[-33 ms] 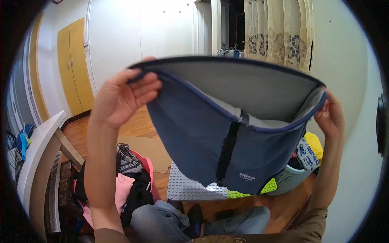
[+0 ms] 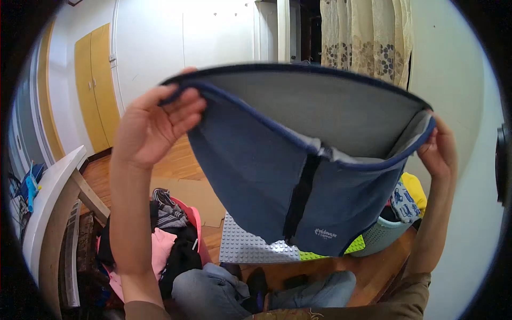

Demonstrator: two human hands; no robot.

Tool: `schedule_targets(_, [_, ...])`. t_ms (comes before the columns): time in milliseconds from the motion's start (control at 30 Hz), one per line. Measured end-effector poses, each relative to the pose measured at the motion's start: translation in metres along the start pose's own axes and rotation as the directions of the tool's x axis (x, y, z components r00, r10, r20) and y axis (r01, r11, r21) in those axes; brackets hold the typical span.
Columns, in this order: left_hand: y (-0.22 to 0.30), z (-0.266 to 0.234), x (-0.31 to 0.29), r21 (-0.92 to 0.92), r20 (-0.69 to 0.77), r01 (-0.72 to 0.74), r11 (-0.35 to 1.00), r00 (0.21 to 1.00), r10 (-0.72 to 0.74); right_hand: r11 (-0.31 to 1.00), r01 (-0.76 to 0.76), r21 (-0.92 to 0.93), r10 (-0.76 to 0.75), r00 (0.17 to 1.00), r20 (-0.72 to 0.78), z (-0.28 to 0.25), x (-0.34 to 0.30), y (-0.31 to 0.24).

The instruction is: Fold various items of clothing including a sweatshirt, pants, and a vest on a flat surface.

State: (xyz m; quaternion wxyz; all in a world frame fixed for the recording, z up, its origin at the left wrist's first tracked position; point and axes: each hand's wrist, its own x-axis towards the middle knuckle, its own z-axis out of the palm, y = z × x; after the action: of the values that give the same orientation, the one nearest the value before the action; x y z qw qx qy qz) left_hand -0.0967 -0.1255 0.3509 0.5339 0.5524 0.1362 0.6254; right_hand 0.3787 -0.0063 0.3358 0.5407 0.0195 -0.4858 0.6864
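Note:
A blue garment [image 2: 242, 176] with a grey lining and a black zip down its front hangs stretched between my hands. Its wide opening faces up, edged in darker blue binding. My left hand [image 2: 157, 117] pinches the left corner of that edge between thumb and a finger, the other fingers loosely curled. At the right corner my right hand [image 2: 438, 146] grips the edge, part of its fingers hidden behind the cloth. Below the garment, a grey and lime studded board [image 2: 250, 245] is partly covered by it.
On the left stands a pink basket [image 2: 200, 234] heaped with clothes, beside a white-topped table [image 2: 50, 181]. A pale blue-green basket [image 2: 381, 240] of clothes is at the right, near the wall. Flat cardboard [image 2: 194, 197] lies on the wooden floor beyond. My jeans-clad legs [image 2: 205, 290] are in front.
The garment's back edge has risen slightly and its opening is spread a little wider. My left hand has shifted slightly up and left; my right hand has moved slightly to the right.

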Motion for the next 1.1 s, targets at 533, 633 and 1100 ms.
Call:
schedule_targets(533, [-0.168, -0.151, 0.133, 0.427, -0.320, 0.115, 0.897, 0.947, 0.031, 0.891, -0.065, -0.448, -0.175, 0.864, -0.473, -0.140, 0.146, 0.174])
schedule_targets(633, [-0.215, -0.173, 0.094, 0.769, -0.166, 0.217, 0.601, 0.976, -0.139, 0.694, -0.366, -0.621, 0.074, 0.893, -0.444, -0.180, 0.106, 0.202])
schedule_targets(1100, [-0.302, -0.176, -0.108, 0.764, -0.411, 0.619, 0.183, 0.685, -0.601, -0.212, -0.481, -0.851, 0.552, 0.659, -0.511, -0.161, -0.100, 0.266])
